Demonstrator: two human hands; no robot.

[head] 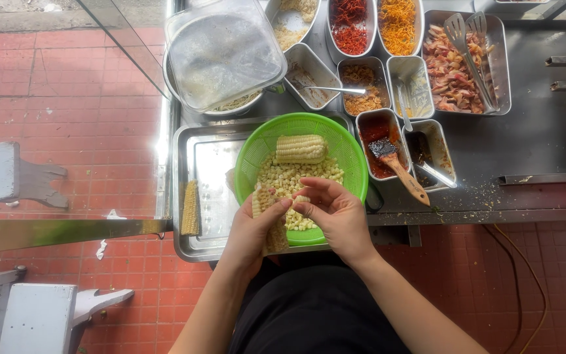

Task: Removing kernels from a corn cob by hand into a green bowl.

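A steel counter (pixel 545 141) runs across the top of the view, crowded with metal tubs of toppings (pixel 397 26) and 1 big lidded bowl (pixel 221 56). Nearer the person sits a steel tray (pixel 198 196), with 1 stripped cob (pixel 190 208) lying upright along its left edge. On the tray rests a green colander (pixel 335 141) holding a heap of loose kernels (pixel 296 177) and, toward its far side, 1 whole piece of corn (pixel 301 149) lying crosswise.

Over the colander's near rim, the left hand (pixel 250 233) is wrapped around a partly shelled cob (pixel 266 210), whose long axis runs roughly up and down the view, tip pointing away from the person. The right hand (pixel 339 213) is just to the cob's right, thumb and fingertips pinched together against its upper part at the kernels. The left hand carries the cob; the right only touches it from the side.
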